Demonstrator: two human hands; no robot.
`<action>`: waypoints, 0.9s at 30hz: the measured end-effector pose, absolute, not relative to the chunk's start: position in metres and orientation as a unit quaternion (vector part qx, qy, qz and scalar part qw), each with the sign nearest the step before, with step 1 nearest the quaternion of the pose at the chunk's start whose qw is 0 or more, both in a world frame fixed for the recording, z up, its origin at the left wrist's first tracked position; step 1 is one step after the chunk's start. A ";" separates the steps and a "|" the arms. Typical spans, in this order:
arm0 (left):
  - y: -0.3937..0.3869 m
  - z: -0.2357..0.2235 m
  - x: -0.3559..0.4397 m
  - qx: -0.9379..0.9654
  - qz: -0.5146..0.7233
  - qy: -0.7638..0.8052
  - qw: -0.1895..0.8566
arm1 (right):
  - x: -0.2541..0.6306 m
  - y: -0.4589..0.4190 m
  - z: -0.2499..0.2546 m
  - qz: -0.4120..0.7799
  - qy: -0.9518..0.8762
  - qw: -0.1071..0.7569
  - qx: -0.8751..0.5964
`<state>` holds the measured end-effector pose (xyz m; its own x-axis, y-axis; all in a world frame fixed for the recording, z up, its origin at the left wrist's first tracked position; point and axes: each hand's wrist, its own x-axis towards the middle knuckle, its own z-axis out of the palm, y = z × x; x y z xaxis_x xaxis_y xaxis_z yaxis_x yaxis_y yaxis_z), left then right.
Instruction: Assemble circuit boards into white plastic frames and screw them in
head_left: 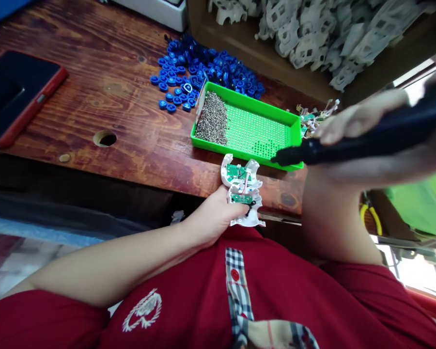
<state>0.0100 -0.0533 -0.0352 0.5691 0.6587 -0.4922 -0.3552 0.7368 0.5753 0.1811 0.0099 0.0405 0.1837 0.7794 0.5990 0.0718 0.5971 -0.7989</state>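
Gripping a white casing point(255, 182) in the left fingers point(237, 210) and a black tool point(352, 149) in the right fingers point(329, 134), did best to steady the casing without pinching its wires point(246, 181).

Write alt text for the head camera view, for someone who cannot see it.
A person's left hand holds white plastic shells fitted with green circuit boards, while the right hand grips a blurred dark tool that overlaps a green tray containing small metal pieces. Beyond the tray, blue parts lie heaped on a wooden table.
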 end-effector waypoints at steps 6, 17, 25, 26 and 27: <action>-0.052 -0.036 0.007 0.211 0.285 0.347 0.868 | 0.177 0.066 0.012 0.177 -0.515 0.749 -0.377; -0.051 -0.039 0.007 0.203 0.275 0.361 0.868 | 0.167 0.078 -0.008 0.188 -0.546 0.645 -0.501; -0.053 -0.039 0.008 0.189 0.289 0.358 0.867 | 0.159 0.072 -0.001 0.231 -0.524 0.692 -0.440; -0.053 -0.039 0.008 0.190 0.290 0.358 0.867 | 0.159 0.072 -0.001 0.230 -0.521 0.695 -0.439; -0.052 -0.039 0.008 0.194 0.291 0.359 0.865 | 0.159 0.071 -0.001 0.231 -0.520 0.697 -0.437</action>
<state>0.0076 -0.0524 -0.0386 0.5732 0.6421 -0.5091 -0.3636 0.7561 0.5442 0.1592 0.0713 -0.0010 0.3520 0.7763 0.5229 0.1327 0.5116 -0.8489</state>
